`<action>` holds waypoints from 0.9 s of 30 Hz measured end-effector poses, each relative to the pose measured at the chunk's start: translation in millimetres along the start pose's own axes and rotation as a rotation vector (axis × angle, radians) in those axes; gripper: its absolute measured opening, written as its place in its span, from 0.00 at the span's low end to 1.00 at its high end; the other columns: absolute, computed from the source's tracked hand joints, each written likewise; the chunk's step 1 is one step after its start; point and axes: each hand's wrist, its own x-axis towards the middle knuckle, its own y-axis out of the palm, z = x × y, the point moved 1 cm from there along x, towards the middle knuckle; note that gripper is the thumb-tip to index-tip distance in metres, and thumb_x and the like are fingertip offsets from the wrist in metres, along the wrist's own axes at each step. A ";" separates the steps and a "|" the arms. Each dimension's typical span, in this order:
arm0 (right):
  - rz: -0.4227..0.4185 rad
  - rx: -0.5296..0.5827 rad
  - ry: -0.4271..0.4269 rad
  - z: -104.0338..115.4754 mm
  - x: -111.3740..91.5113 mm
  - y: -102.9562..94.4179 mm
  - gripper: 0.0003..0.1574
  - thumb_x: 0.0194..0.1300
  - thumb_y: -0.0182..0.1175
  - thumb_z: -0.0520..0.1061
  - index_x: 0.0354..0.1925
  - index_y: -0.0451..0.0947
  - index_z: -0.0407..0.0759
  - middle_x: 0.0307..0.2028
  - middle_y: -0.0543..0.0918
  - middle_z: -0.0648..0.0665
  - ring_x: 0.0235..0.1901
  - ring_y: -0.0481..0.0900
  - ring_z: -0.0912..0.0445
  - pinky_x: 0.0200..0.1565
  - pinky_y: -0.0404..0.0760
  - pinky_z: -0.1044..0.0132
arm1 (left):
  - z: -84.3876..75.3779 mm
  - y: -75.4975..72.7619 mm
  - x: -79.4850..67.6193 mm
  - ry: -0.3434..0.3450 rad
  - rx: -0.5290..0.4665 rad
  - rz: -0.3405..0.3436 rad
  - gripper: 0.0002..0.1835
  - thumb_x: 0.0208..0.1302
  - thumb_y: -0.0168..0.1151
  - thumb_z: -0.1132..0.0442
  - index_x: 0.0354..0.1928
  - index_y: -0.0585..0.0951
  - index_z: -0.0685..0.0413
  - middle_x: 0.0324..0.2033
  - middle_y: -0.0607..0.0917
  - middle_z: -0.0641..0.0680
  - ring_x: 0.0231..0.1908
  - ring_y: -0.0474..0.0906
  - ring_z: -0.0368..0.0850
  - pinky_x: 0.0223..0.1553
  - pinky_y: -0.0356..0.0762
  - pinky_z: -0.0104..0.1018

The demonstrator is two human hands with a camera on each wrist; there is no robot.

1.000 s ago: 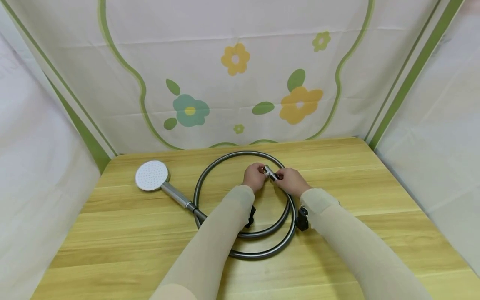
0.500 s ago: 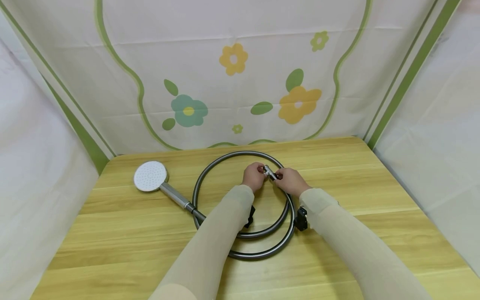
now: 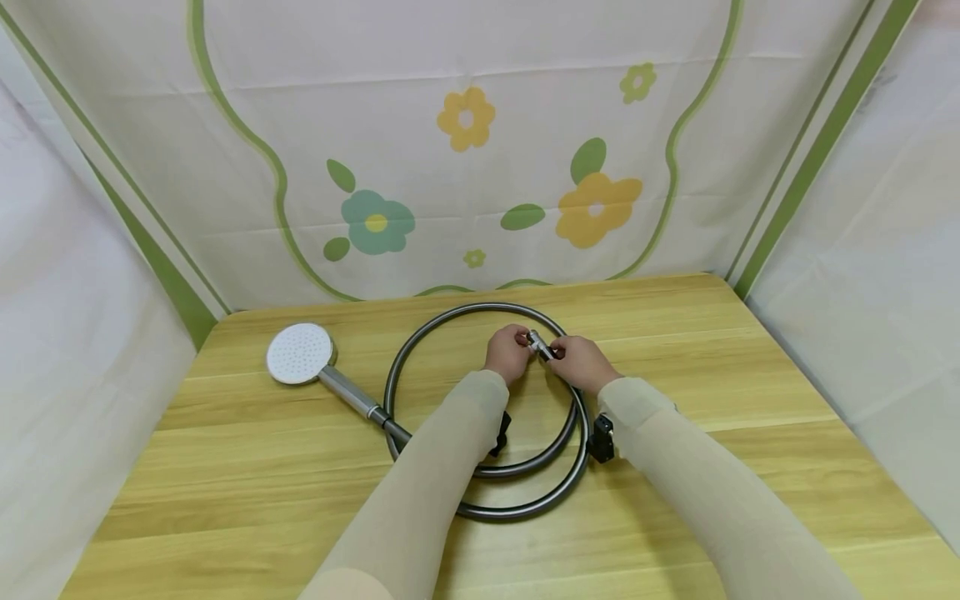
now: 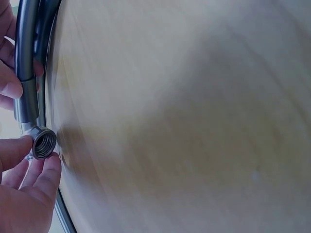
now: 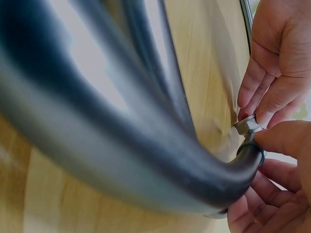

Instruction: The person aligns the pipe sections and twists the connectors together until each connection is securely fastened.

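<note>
Near the middle of the table, my left hand [image 3: 507, 354] pinches the metal nut [image 4: 44, 143] at the free end of a dark grey shower hose [image 3: 393, 367]. Screw threads show inside the nut's mouth in the left wrist view. My right hand [image 3: 585, 363] grips the hose just behind its end, thumb and fingers round the collar [image 5: 250, 151]. The hose lies coiled in loops round both hands. Its other end joins a hand shower [image 3: 300, 354], which lies at the left with its white spray face up. My left forearm hides part of the coil.
A wood-grain table [image 3: 750, 358] carries everything. Behind it hangs a white cloth [image 3: 480, 183] printed with flowers, and more white cloth closes off the left and right sides. Black wrist cameras sit under both sleeves, close to the hose loops.
</note>
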 end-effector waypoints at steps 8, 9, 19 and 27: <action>-0.023 -0.015 -0.016 1.5 -0.6 0.6 0.10 0.64 0.60 0.40 0.41 0.80 0.33 0.29 0.80 0.43 0.26 0.72 0.54 0.30 0.71 0.66 | -0.2 -2.3 -2.4 -0.003 -0.013 -0.019 0.14 0.62 0.63 0.73 0.51 0.81 0.60 0.39 0.83 0.55 0.41 0.78 0.47 0.46 0.78 0.37; -0.025 -0.017 -0.019 1.7 -0.7 0.5 0.10 0.64 0.60 0.40 0.41 0.80 0.33 0.28 0.79 0.44 0.26 0.72 0.54 0.30 0.71 0.66 | 0.0 -2.5 -2.6 -0.006 -0.021 -0.022 0.14 0.62 0.62 0.73 0.50 0.81 0.60 0.38 0.83 0.55 0.41 0.78 0.48 0.46 0.78 0.37; -0.030 -0.031 -0.006 1.0 -2.4 -1.5 0.18 0.64 0.59 0.40 0.50 0.79 0.29 0.36 0.82 0.38 0.32 0.76 0.51 0.35 0.77 0.61 | 1.7 -8.5 -2.7 -0.019 -0.024 -0.017 0.18 0.61 0.62 0.75 0.53 0.80 0.60 0.44 0.83 0.57 0.46 0.78 0.49 0.50 0.78 0.39; -0.015 -0.031 0.023 0.9 -5.2 -4.7 0.28 0.66 0.57 0.41 0.60 0.71 0.26 0.48 0.81 0.32 0.44 0.79 0.45 0.46 0.80 0.54 | 2.6 -25.4 -10.3 -0.024 0.002 -0.006 0.18 0.65 0.60 0.70 0.57 0.78 0.61 0.50 0.81 0.58 0.52 0.76 0.52 0.54 0.76 0.42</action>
